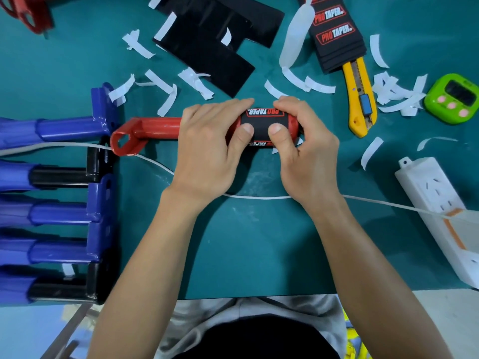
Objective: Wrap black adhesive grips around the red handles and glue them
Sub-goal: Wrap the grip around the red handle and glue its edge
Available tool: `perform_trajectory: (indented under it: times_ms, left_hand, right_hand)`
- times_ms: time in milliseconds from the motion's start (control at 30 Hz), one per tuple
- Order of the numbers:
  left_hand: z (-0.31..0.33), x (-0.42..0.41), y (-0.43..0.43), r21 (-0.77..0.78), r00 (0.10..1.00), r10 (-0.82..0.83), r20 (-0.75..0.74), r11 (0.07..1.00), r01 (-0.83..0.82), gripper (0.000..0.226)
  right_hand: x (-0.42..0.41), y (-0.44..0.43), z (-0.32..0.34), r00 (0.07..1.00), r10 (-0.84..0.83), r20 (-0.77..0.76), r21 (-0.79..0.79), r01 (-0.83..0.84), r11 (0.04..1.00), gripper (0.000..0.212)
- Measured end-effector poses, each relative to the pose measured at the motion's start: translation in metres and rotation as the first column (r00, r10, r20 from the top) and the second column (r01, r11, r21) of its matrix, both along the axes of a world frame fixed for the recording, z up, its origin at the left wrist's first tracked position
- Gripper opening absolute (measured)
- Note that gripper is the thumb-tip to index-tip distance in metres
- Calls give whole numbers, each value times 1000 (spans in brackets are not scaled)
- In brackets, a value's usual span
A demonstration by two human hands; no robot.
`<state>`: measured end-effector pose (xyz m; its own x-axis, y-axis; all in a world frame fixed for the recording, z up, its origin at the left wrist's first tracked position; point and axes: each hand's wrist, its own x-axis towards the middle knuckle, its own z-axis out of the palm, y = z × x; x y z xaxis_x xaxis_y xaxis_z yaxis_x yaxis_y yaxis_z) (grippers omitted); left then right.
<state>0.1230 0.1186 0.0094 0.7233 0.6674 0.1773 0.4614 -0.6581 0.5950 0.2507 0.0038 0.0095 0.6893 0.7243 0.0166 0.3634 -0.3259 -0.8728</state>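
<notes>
A long red plastic handle [155, 130] lay sideways on the dark green table mat [246, 242], in the middle, just in front of the person. Its end with the hole pointed left, close to a row of blue and black handles [64, 211] at the left edge.

A black grip with red PRO TAPER letters [264, 123] was wrapped round the right part of the red handle, between the two hands. Both hands were on it. The left hand [207, 146] was curled over the handle from above, fingers over the far side and thumb pressing flat on the black grip. The right hand [303, 151] did the same on the other end – fingers bent over the top, thumb pushing down on the grip next to the left thumb.

A thin white cord [256, 197] ran across the mat under both wrists to a white power strip [435, 203] on the right. Little white paper strips [160, 81] lay all over the far side of the mat. Behind the hands sat shiny black sheets [207, 35]. To the right of those was a pile of more black printed grips [334, 35], and a yellow cutter knife [359, 99] poked out from under that pile. A small green timer [453, 99] sat near the right edge – well apart from the handle.
</notes>
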Motion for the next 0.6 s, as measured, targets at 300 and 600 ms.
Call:
perform_trajectory:
  times_ms: [300, 600]
  left_hand:
    - [3, -4, 4, -37, 999, -46, -30, 998, 45, 34]
    - [3, -4, 3, -60, 1000, -22, -14, 998, 21, 36]
  right_hand:
    - [6, -2, -1, 993, -4, -115, 28, 7, 1000, 34]
    - [15, -6, -3, 977, 8, -214, 39, 0, 999, 39]
